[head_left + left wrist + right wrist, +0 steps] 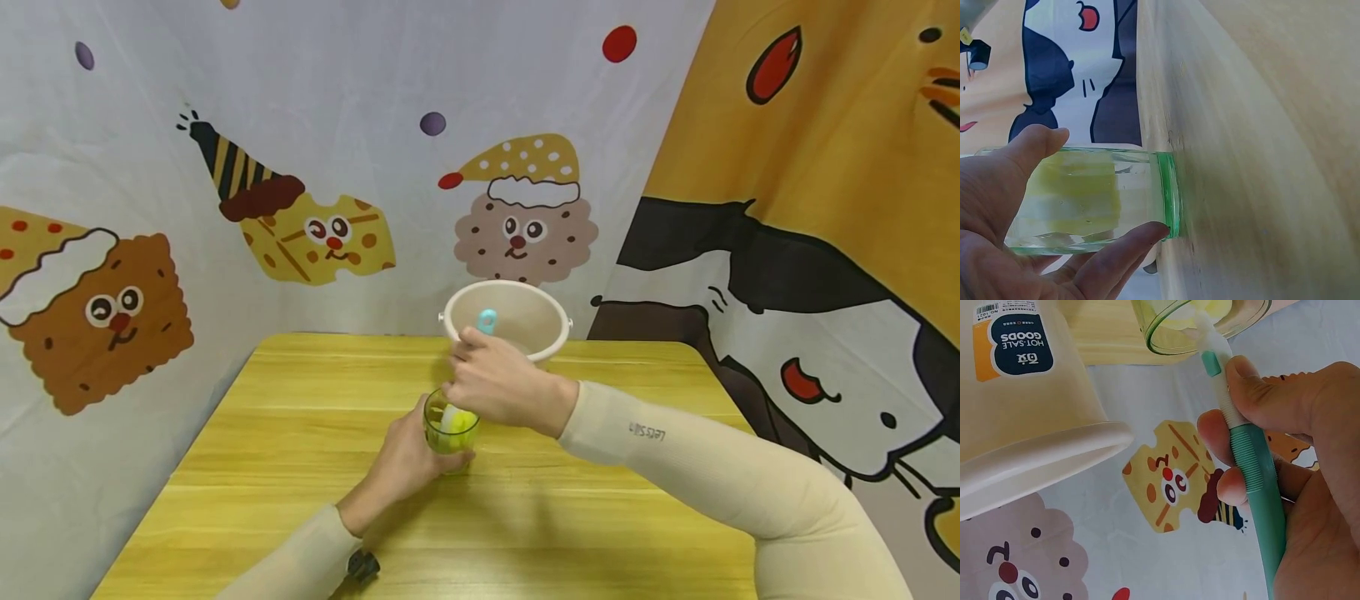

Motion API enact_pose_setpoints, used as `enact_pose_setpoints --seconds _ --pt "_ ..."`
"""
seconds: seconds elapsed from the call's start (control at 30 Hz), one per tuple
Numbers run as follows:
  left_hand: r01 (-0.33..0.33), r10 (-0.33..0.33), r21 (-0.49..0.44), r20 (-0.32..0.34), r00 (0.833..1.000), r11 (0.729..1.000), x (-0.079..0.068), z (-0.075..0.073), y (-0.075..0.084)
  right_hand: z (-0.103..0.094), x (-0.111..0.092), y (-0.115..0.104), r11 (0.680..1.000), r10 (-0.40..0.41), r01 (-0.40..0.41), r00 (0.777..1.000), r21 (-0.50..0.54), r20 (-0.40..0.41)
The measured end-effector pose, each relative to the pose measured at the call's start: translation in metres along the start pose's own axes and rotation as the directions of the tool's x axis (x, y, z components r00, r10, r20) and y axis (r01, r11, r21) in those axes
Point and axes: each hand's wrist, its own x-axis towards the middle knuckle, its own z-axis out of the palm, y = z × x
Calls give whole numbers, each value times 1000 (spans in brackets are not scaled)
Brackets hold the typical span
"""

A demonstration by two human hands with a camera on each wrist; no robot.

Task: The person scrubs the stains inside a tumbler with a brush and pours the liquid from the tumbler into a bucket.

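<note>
A clear green-tinted drinking glass (437,439) stands on the table, its thick green base against the wood in the left wrist view. My left hand (402,457) grips it, thumb on one side and fingers on the other. My right hand (497,379) holds a sponge cup brush (1250,456) by its white and teal ribbed handle, thumb and fingers wrapped around it. The looped teal end of the handle sticks up above that hand in the head view. Inside the glass sits the brush's yellow and white sponge head (1088,187), below the rim.
Just behind the right hand stands a cream bucket (1035,419) with a label on its side; in the head view the hand overlaps its near rim. The wooden table (300,392) ends at a printed cartoon curtain (337,83). A small black device (363,566) is at the left wrist.
</note>
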Motion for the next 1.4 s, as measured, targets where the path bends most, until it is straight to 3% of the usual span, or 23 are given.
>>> enact_pose_setpoints --seconds 0.27,0.57,0.9,1.1,1.4 --pt "4 -4 -15 4 1000 1000 0 0 0 0 -6 0 1000 -11 11 1000 20 -22" --pt "-12 12 -21 -1 1000 1000 0 1 -1 1 -16 -4 999 -31 28 986 -19 -163" --pt "-18 18 -33 4 1000 999 0 2 -3 2 -24 -8 993 -86 61 960 -102 -265" --pt "-36 36 -42 15 999 998 1 2 -1 7 -24 -9 984 -136 88 932 -154 -335" --pt "-12 12 -32 5 1000 999 -2 1 -1 17 -20 -9 961 -219 119 877 -249 -427"
